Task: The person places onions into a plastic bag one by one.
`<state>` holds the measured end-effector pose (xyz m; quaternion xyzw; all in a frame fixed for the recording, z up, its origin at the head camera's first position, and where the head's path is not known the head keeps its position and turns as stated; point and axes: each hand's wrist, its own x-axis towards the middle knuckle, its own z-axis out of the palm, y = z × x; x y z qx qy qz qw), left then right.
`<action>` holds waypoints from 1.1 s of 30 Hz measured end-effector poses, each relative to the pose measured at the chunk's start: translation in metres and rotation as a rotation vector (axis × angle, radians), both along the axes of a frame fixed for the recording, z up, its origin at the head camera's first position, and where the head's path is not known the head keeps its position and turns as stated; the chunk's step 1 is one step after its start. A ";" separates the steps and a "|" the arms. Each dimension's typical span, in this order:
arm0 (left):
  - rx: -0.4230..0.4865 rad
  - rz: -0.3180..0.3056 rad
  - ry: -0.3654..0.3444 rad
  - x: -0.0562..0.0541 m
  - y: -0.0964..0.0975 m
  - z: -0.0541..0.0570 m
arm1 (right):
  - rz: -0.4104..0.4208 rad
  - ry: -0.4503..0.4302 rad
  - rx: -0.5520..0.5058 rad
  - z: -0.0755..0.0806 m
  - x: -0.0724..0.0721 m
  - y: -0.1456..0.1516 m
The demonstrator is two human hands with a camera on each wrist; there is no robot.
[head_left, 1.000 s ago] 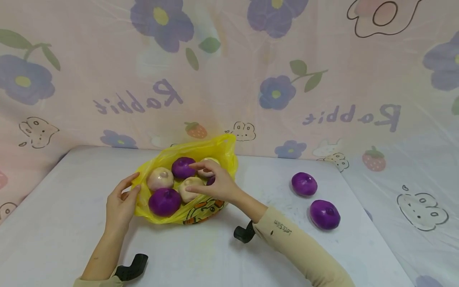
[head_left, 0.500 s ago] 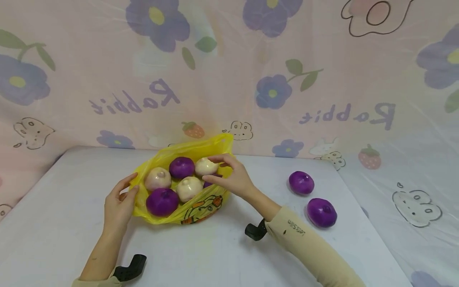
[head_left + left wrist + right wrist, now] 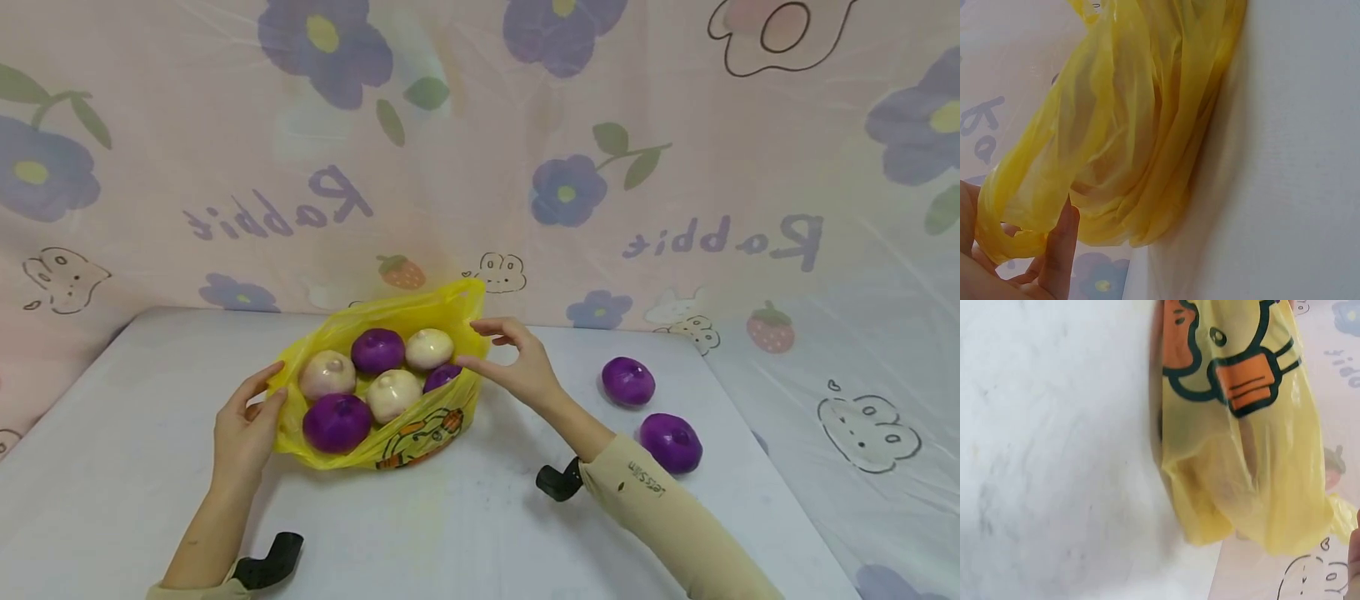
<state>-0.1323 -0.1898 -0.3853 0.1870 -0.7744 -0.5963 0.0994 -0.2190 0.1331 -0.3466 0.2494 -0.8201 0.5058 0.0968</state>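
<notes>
A yellow plastic bag (image 3: 457,433) with a printed cartoon lies mouth up, holding three white onions, such as the front one (image 3: 394,397), and three purple onions, such as the front-left one (image 3: 337,423). The purple onion farthest right (image 3: 442,377) is partly hidden by the bag's side. My left hand (image 3: 243,429) grips the bag's left edge; in the left wrist view, fingers (image 3: 1060,256) hook around its handle loop. My right hand (image 3: 525,371) is at the bag's right rim, thumb and fingers spread apart with no onion between them. The right wrist view shows the bag's printed side (image 3: 1241,456) close up.
Two purple onions, one farther back (image 3: 628,382) and one nearer (image 3: 671,443), rest on the white table (image 3: 420,542) at the right, the nearer one beside my right sleeve (image 3: 660,508). A patterned curtain (image 3: 450,183) hangs behind the table.
My right hand has drawn back from over the onions in the bag to its right rim, moving rightward. The left hand keeps its grip on the left edge.
</notes>
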 end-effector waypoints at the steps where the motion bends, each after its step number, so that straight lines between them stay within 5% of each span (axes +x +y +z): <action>1: 0.000 0.002 -0.002 0.000 0.000 0.000 | -0.003 0.001 -0.002 0.000 0.000 0.002; 13: 0.003 0.003 -0.005 -0.001 0.000 0.000 | -0.049 -0.005 -0.013 -0.002 -0.001 0.020; 33: 0.009 0.000 -0.004 -0.003 0.002 0.001 | -0.252 -0.045 -0.003 -0.017 -0.007 0.063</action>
